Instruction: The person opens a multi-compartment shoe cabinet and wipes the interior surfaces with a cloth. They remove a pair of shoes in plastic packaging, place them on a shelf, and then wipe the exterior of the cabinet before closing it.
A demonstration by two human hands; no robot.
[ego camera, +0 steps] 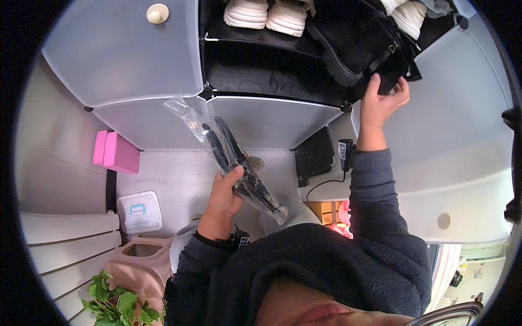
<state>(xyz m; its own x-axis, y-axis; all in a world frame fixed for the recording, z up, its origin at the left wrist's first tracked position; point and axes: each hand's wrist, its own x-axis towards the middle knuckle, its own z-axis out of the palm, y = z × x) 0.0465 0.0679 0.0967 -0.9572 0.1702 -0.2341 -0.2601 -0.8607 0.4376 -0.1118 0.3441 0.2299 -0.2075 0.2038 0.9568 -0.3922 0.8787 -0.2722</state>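
Observation:
In my left hand (226,191) is a clear plastic bag (185,110) with a pair of dark, long flat items (228,146) inside, perhaps shoes; their kind is hard to tell. My right hand (383,98) is raised to the shelf, thumb and fingers apart at the lower edge of a black ankle boot (355,40) with a strap and buckle. Whether the fingertips grip anything black there cannot be told. More black footwear lies behind the boot. White shoes (246,14) stand left of it on the black shelf (261,73), and another white shoe (409,20) is at its right.
Translucent cabinet doors (126,53) surround the shelf, one hanging open at the right (456,122). Below are a pink box (118,153), a white lidded container (140,212), a pink stool (142,261), a leafy plant (122,301) and a black power strip (345,155) with a cable.

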